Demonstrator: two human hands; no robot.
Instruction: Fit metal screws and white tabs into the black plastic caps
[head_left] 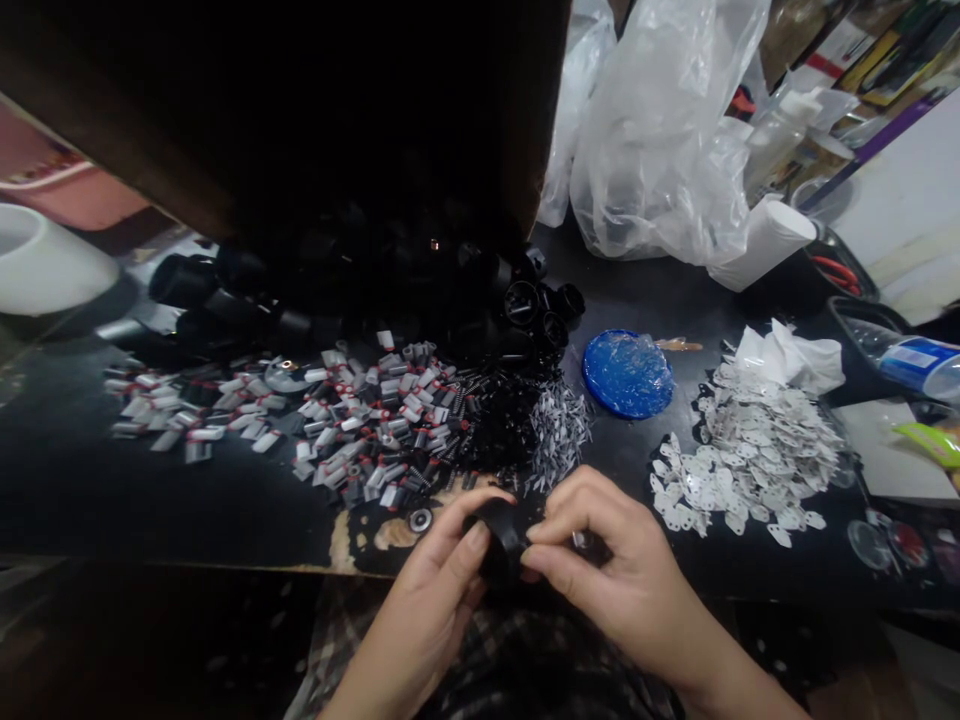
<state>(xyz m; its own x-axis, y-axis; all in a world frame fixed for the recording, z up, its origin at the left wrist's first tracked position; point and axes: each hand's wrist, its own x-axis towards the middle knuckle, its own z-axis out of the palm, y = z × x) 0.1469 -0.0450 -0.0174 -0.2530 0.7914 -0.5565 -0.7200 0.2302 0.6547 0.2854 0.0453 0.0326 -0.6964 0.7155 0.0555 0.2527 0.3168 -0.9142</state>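
My left hand is closed around a black round plastic housing, thumb on its near side, just above my lap at the table's front edge. Beside it, my right hand has thumb and forefinger pinched together at the housing's right side. Whatever lies between those fingertips is hidden or too small to name. Just beyond my hands are a heap of small grey metal slivers and a pile of tiny black pieces. A small ring-shaped part lies left of my left hand.
Grey tube-like pieces with red ends cover the left middle. Black housings are heaped behind, by a large dark box. Rightward lie a blue lid with clear film or paste, white flat plates and plastic bags.
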